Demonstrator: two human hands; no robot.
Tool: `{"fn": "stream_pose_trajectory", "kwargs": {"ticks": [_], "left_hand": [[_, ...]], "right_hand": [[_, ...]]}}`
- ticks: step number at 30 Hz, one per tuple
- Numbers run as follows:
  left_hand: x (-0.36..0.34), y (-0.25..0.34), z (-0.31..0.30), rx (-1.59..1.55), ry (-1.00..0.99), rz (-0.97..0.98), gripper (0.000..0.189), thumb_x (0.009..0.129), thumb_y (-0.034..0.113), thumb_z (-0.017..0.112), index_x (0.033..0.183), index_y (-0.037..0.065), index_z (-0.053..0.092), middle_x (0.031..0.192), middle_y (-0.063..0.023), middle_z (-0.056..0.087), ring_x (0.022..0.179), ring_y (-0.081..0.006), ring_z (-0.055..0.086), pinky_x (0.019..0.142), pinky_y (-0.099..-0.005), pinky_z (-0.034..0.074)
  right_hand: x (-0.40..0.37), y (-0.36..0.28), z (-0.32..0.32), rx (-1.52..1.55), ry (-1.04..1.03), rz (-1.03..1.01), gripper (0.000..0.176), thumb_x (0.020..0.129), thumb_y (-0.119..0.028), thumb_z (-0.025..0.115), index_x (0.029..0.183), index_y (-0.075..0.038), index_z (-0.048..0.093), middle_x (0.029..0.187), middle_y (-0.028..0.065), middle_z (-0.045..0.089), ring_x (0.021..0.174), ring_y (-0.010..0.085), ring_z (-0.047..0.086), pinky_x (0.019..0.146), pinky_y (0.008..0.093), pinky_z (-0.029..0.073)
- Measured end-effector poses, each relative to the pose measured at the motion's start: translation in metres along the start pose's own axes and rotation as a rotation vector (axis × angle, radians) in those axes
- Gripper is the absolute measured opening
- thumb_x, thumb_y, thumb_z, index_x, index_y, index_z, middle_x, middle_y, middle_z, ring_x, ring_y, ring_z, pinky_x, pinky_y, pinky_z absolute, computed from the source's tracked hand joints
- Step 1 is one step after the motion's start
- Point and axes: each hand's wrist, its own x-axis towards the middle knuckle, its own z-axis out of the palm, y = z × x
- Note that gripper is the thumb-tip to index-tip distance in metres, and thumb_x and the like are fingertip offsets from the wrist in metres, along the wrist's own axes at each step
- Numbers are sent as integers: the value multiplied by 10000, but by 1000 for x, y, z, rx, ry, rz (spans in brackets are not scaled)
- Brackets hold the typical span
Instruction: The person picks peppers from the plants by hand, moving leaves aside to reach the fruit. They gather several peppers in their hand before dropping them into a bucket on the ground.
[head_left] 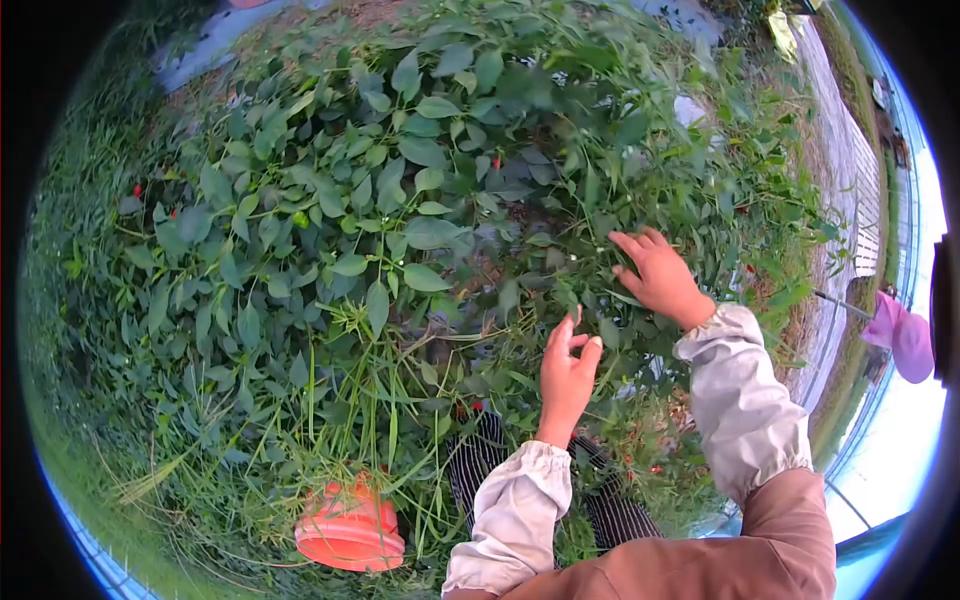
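From my remote feed: leafy green plants (432,233) fill most of the head view, close in front of the wearer. Right hand (660,280) at the foliage right of centre, fingers spread and apart; I see nothing held. Left hand (568,385) lower and nearer the body, index finger raised, thumb held off from it, the grip open; whether a fingertip touches a leaf I can't tell. Small red fruits (496,162) dot the growth, well apart from both hands. Orange bucket (350,522) sits low and left among grass blades, near striped trousers (615,508). Pale sleeves (750,400) cover both forearms.
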Motion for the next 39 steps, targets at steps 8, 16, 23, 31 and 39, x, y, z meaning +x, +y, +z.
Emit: {"fn": "stream_pose_trajectory", "kwargs": {"ticks": [8,16,23,31,39], "left_hand": [[0,20,-13,-432,210,-76,456,908,83,568,1343,3,458,1234,-85,564,945,-100,592,722,-237,462],[-2,37,-35,-483,271,-94,332,918,53,519,1244,-9,510,1144,-106,589,969,-160,607,738,-263,481],[-5,37,-47,-602,272,-95,264,915,53,529,1169,-17,536,1083,-90,615,905,-141,606,722,-251,480],[-8,36,-54,-674,291,-118,245,925,78,539,1157,-1,544,1051,-80,622,913,-150,611,728,-265,488],[-5,33,-46,-728,278,-158,223,935,101,552,1139,10,552,1030,-71,625,897,-150,610,738,-286,495]], "right_hand": [[50,-78,-61,-440,247,-99,360,808,-182,659,1136,-49,592,1161,151,590,1155,348,520,956,416,443],[196,-68,65,1149,292,400,265,777,-84,587,1003,21,679,867,157,694,795,238,650,740,338,501],[242,-95,80,1628,204,416,307,877,-191,584,1155,-59,574,969,17,644,867,149,589,726,300,451],[230,-78,83,1967,236,295,196,858,-117,591,1022,-25,538,962,103,623,850,210,606,717,340,484],[221,-43,208,1997,-57,567,278,907,-151,558,1144,-7,558,1058,134,619,1013,291,613,860,420,524]]}}
